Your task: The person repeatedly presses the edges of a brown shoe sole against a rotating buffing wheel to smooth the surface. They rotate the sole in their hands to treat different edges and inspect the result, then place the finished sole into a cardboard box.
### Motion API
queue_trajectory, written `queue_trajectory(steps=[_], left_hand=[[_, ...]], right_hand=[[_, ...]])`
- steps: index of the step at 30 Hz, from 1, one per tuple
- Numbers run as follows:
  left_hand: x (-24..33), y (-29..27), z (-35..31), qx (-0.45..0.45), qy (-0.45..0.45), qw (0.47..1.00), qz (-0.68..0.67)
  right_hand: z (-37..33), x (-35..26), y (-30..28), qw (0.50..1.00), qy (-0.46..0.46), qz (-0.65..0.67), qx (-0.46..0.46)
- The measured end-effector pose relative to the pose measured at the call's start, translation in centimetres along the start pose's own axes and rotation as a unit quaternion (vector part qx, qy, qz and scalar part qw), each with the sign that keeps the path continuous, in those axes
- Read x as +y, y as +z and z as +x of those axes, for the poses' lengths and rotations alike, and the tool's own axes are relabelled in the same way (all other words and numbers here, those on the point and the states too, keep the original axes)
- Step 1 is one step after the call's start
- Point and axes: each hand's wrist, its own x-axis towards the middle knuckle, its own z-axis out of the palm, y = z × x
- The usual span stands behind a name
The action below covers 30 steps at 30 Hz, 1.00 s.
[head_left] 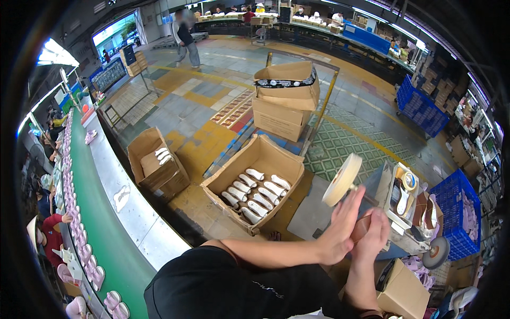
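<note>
My right hand (375, 231) is closed around a smooth brown piece (361, 228), possibly a shoe part; its exact kind is partly hidden by the fingers. My left hand (342, 226) lies alongside it with fingers stretched out flat and close together, palm toward the brown piece. Just beyond the left fingertips stands a cream-coloured wheel (342, 179) on a spindle, part of a bench machine. A grey wheel (436, 253) sits at the machine's other end. Between the wheels, a tray (397, 222) carries a tape roll (409, 181), a white sole-shaped piece (403, 203) and brown pieces (423, 210).
An open carton (212, 183) of several white shoe-shaped pieces stands ahead; a smaller carton (175, 178) is left of it. Stacked cartons (281, 117) stand behind. A green conveyor (114, 234) with pink sandals runs along my left. A blue crate (457, 212) is at right.
</note>
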Motion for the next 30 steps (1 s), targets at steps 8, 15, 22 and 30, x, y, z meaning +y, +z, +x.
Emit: queue_trajectory(steps=[8, 15, 22, 30], left_hand=[[-0.2, -0.8, 0.9, 0.039, 0.030, 0.993, 0.108], [0.0, -0.8, 0.5, 0.025, -0.006, 0.998, 0.049], [-1.4, 0.2, -2.2, -0.005, -0.024, 1.000, 0.003], [-2.5, -1.1, 0.4, 0.032, 0.009, 0.998, -0.059]], right_hand=[[-2.4, 0.6, -0.4, 0.996, -0.035, -0.058, -0.052], [-3.1, 1.3, -1.2, 0.991, -0.079, -0.070, -0.084], [-1.7, 2.3, -2.4, 0.998, 0.035, 0.024, -0.049], [-5.7, 2.5, -0.6, 0.993, -0.010, -0.064, -0.094]])
